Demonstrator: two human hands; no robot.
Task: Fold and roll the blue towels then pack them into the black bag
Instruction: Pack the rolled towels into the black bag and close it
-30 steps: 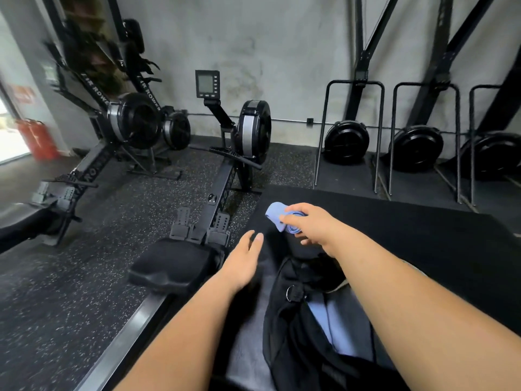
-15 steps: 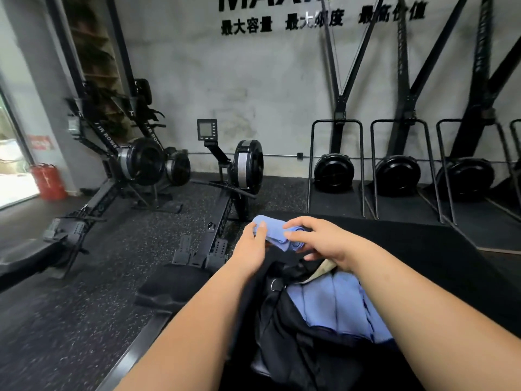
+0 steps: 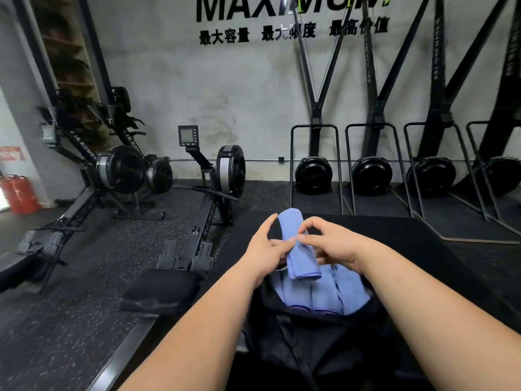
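A rolled blue towel is held lengthwise above the open black bag. My left hand grips its left side. On the other side my right hand pinches it with thumb and fingers. Inside the bag's mouth lie several rolled blue towels side by side, directly under the held roll. The bag sits on a black mat in front of me.
A rowing machine with a black seat stands just left of the bag. More rowers are further left. Ski machines line the back wall. A red extinguisher is at far left.
My left hand came up from the bag and took hold of the roll. Both hands turned the towel from crosswise to lengthwise and brought it nearer, over the bag's mouth.
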